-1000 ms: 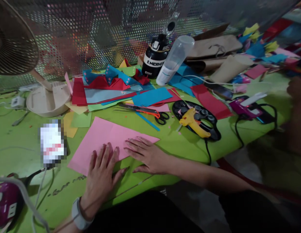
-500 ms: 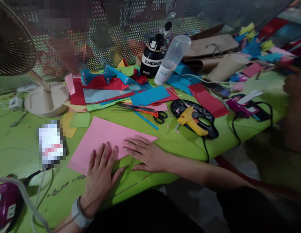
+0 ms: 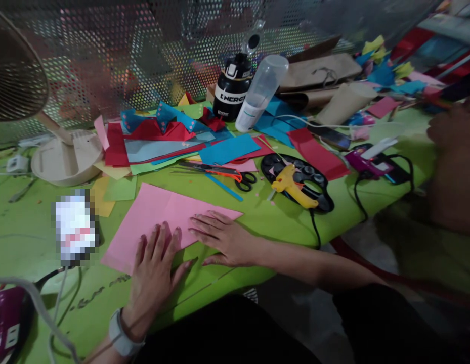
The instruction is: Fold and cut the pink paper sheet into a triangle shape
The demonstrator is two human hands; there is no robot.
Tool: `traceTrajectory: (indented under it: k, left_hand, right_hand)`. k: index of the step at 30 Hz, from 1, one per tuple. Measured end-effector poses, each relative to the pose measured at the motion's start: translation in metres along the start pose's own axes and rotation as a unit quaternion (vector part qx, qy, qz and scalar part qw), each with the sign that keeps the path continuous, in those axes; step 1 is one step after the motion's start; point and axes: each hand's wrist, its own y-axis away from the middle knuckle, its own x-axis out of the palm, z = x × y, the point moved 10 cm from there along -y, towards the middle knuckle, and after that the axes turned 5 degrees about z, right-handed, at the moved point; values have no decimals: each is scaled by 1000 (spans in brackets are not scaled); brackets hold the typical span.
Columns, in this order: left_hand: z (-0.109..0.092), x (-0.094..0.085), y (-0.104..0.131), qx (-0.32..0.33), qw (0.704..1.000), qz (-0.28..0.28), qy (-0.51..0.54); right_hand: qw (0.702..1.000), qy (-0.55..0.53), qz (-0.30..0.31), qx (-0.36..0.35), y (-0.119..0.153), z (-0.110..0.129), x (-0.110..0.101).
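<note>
A pink sheet of paper [image 3: 155,217] with a straight lower edge lies flat on the green table [image 3: 204,298]. My left hand [image 3: 153,270], a pale watch on its wrist, rests with spread fingers on the lower left of the sheet. On the sheet's right part lies my right hand [image 3: 230,241], palm down, fingers stretched toward the left. Both thumbs are off the paper. Just beyond the sheet are black-handled scissors [image 3: 246,181] and an orange and black cutter [image 3: 219,170].
A yellow glue gun [image 3: 293,187] sits on a black palette [image 3: 324,194]. Behind are coloured papers [image 3: 230,149], a black bottle [image 3: 229,93] and a clear bottle [image 3: 261,93]. A fan [image 3: 63,156] and a phone [image 3: 75,227] stand left. Another person's arm [image 3: 453,167] is at right.
The whole view has shifted slightly, so things appear a little further left. Both my hands stay on the pink paper. The other person's hand at right has moved a little.
</note>
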Motion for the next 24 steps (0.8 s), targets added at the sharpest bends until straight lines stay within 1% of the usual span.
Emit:
traceTrajectory:
  k: [7,13,18,24]
  left_hand:
    - [-1,-2,-1,-3,1000,6,4]
    - [-1,-2,-1,2,1000,-3,-9]
    - [-2,-2,1,8,999,-6,-32]
    - [-2,-1,3,5,999,-8,-30]
  right_hand:
    - [1000,-1,-1,-3,0,0,-1]
    - [1000,7,3,-5,0,0,0]
    - [1000,4,3,-8,0,0,3]
    - [1000,-6,10,-6,1,0,6]
